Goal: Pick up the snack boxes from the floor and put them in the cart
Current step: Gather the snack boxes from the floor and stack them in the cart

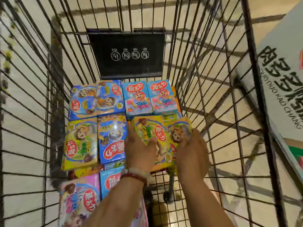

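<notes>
A: Head view, and you're looking straight down into the wire cart (205, 82). Both your hands are on one yellow snack box (161, 136), low over the right half of the cart floor.

B: Your left hand (139, 149) has its fingers curled over the box's left edge, gripping it. There's a beaded bracelet (136, 175) on that wrist.

A: Your right hand (191, 148) is wrapped round the box's right edge, fingers bent onto the printed face. So the box is pinched between the two hands, tilted a little.

B: It's just beside the boxes already packed. Along the far end of the cart floor you've got two dark blue boxes (96, 99) on the left and two light blue boxes (150, 97) on the right, side by side.

A: In front of those, on the left side, another yellow box (81, 143) lies flat, with a blue box (112, 138) touching it on its right. Your left hand sits right against that blue one.

B: Nearer you, a pink box (78, 200) sits at the near left corner, with one more blue box (111, 182) beside it, partly under your left forearm.

A: The black flap (126, 54) with white icons hangs on the cart's far wall. Outside the right wall, a big grey carton (282, 76) with printed lettering.

B: Whether the held box touches the cart floor, I can't tell.
</notes>
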A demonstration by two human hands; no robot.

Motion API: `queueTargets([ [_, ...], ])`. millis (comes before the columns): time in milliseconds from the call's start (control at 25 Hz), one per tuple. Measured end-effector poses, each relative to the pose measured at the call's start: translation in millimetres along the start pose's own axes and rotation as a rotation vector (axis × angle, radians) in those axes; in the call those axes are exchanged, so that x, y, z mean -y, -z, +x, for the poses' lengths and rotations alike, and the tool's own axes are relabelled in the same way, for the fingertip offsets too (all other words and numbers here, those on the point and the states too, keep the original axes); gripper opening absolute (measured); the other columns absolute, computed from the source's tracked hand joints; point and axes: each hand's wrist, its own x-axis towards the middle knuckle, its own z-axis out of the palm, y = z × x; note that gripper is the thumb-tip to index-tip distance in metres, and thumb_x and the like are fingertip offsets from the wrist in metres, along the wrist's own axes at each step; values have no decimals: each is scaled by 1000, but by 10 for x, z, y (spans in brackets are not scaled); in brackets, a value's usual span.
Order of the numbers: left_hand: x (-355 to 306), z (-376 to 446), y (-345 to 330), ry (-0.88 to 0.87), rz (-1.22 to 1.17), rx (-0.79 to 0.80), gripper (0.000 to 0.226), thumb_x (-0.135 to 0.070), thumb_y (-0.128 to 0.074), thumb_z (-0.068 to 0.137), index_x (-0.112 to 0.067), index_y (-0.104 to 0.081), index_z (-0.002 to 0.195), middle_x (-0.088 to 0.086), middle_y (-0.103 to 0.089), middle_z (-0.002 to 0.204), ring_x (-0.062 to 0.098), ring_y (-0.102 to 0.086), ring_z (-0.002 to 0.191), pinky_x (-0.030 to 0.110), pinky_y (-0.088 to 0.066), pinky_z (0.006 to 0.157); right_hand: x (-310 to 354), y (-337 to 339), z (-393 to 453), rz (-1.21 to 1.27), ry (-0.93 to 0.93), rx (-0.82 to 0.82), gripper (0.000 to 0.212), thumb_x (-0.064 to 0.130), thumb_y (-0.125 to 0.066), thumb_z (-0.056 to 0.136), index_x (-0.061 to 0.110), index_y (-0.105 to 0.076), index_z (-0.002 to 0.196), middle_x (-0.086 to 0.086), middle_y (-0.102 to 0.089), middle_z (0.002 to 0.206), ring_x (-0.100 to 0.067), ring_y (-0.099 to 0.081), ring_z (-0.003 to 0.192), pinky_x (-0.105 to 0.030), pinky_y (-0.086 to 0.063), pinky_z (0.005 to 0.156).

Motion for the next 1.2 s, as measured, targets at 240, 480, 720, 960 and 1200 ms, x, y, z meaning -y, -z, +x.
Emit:
queueTargets([
  [240, 174, 24, -62, -285, 286, -74, 73, -34, -48, 89, -1, -20, 148, 22, -20, 153, 34, -20, 142, 32, -18, 115, -134, -260, -64, -53, 220, -35, 44, 9, -41, 92, 6, -50, 135, -13, -48, 141, -26, -43, 132, -32, -29, 110],
  [480, 174, 102, -110, -464, 569, -55, 54, -23, -40, 85, -1, -51, 132, 23, -38, 145, 39, -36, 135, 45, -39, 103, -85, -280, 55, -250, 460, 15, 56, 26, -32, 80, 4, -63, 121, -15, -61, 126, -33, -52, 125, -37, -37, 107],
  [720, 259, 189, -132, -414, 904, 5, 59, -32, -34, 85, -4, -53, 132, 16, -50, 139, 33, -42, 132, 50, -17, 111, 5, -322, 187, -227, 448, 33, 51, 27, -37, 80, 6, -64, 118, -15, -61, 124, -36, -55, 118, -45, -45, 101],
  [960, 166, 289, -150, -405, 892, 34, 56, -30, -26, 102, -17, -5, 152, 8, 0, 160, 26, 3, 147, 44, 9, 115, 55, -338, 231, -208, 525, 52, 48, 23, -36, 78, 4, -67, 108, -15, -64, 113, -36, -60, 106, -44, -48, 92],
  [1200, -55, 242, 133, -408, 869, 82, 59, -32, -36, 99, -16, -10, 151, 5, -1, 160, 22, 0, 146, 40, 1, 116, 209, -43, 297, -325, 546, 190, 32, 11, -52, 87, 6, -60, 117, -13, -59, 119, -34, -52, 112, -36, -40, 87],
])
